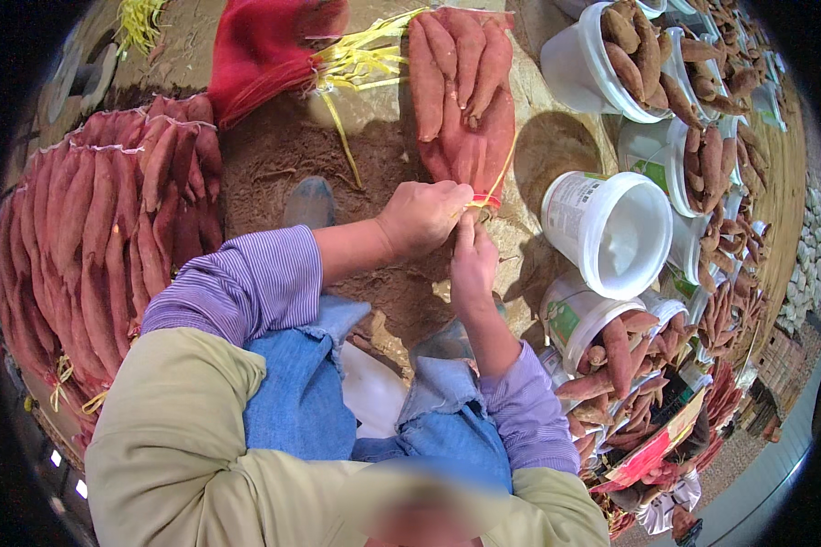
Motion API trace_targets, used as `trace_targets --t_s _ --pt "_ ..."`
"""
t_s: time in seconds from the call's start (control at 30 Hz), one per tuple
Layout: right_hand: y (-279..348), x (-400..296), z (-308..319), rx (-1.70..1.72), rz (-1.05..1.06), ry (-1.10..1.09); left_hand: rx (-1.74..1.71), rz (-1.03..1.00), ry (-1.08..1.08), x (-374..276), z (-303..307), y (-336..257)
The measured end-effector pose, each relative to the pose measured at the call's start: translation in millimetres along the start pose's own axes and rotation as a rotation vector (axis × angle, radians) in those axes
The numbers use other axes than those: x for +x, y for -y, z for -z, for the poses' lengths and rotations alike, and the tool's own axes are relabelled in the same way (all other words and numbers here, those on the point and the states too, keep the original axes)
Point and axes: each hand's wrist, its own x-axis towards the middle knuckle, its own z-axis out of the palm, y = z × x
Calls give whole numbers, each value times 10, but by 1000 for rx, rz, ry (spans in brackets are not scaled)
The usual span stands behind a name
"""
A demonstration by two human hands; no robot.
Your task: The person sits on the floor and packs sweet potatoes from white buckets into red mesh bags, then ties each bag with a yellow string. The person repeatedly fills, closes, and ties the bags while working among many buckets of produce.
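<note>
A red mesh bag of sweet potatoes [462, 75] lies in front of me on the ground, its near end gathered at my hands. My left hand [427, 215] is closed on a yellow tie [503, 167] at the bag's red-edged mouth. Just to the right and nearer me, the fingers of my right hand [474, 256] pinch at the same end; exactly what they grip is hidden. A bundle of loose yellow ties [362, 61] lies left of the bag, against a stack of empty red mesh bags [260, 58].
Filled red mesh bags [89, 225] are stacked at left. An empty white plastic bucket [622, 232] stands at right, among buckets of sweet potatoes [592, 328]. My boots [310, 202] rest on brown soil. Another person [670, 502] is at the far lower right.
</note>
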Motion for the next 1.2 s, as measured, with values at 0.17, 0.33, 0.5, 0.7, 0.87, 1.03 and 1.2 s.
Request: trace_targets --t_s 0.17,0.33,0.5,0.7,0.87,1.03,1.2 --pt "181 245 -145 577 8 -15 -28 -27 -49 55 5 -38" --pt "185 299 -146 505 71 -44 -7 20 10 72 -3 -55" --pt "180 455 -100 187 114 -88 -60 35 -3 75 -16 -33" --pt "199 427 -22 -193 361 -224 -122 118 -5 53 -3 -28" --pt "474 312 -110 -214 215 -72 -131 158 -53 -23 69 46" --pt "263 376 -127 326 -70 127 -154 112 -87 9 124 21" --pt "365 333 -169 801 -163 187 -240 102 -77 85 130 -17"
